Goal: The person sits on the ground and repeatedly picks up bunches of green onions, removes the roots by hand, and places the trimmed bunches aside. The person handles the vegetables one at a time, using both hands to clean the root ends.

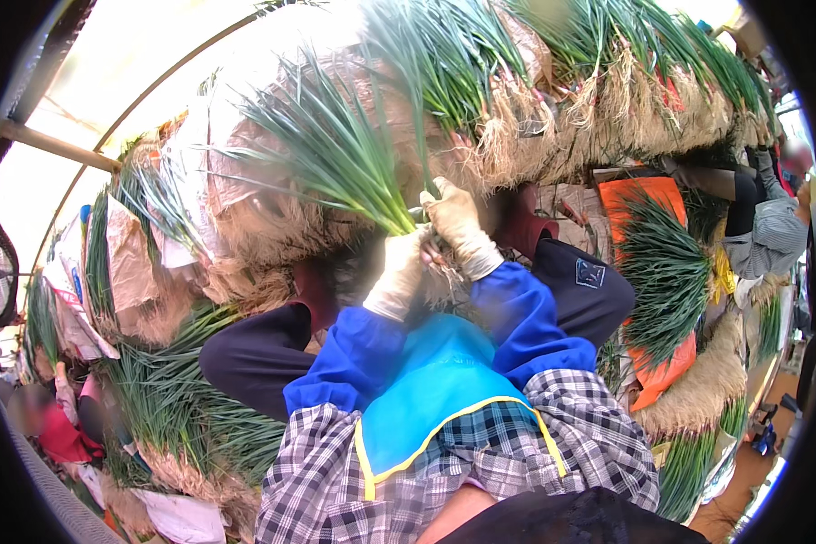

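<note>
A bunch of green onions is gripped by my left hand, its green leaves fanning up and to the left. Pale stringy roots hang below the hands. My right hand pinches leaves of an onion beside the bunch, close against the left hand. Both hands wear pale gloves. The exact grip of the right fingers is partly hidden. Just beyond the hands stands a long heap of rooted green onions, roots facing me, partly wrapped in tan sacking.
More green onions lie at my left. On the right, an orange sheet bears another onion bundle. A person in a striped top works at far right; another in red is at far left. A pole crosses at upper left.
</note>
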Demonstrator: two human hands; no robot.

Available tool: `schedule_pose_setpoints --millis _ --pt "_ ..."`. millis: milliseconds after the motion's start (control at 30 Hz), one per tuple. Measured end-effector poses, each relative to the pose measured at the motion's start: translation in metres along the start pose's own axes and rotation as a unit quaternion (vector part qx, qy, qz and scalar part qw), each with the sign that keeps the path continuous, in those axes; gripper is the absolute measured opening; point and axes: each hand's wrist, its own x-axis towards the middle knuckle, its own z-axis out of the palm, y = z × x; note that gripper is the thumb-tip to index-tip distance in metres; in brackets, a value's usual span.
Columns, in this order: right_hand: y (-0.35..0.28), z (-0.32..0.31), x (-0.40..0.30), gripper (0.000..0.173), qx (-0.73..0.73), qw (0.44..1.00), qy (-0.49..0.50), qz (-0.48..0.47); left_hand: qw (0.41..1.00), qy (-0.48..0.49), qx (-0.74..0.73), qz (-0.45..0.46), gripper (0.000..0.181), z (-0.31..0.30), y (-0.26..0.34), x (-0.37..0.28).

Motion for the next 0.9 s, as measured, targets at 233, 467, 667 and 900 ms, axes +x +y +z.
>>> schedule_pose_setpoints --millis 233,467,667,900 --pt "0.007 0.037 -0.003 0.034 -0.019 0.967 0.231 -0.104 0.992 0.074 0.097 0.038 0.017 -0.015 -0.014 0.010" --pt "0.019 0.036 0.001 0.015 0.242 0.954 0.178 -0.012 0.999 0.028 -0.009 0.037 0.016 0.009 0.001 -0.003" --pt "0.011 -0.031 0.027 0.014 0.578 0.800 -0.115 0.113 0.962 -0.217 -0.167 -0.002 0.021 0.012 0.054 -0.031" --pt "0.010 -0.082 0.067 0.044 -0.275 0.954 -0.049 -0.112 0.926 -0.211 -0.300 0.093 0.026 -0.008 0.094 -0.019"
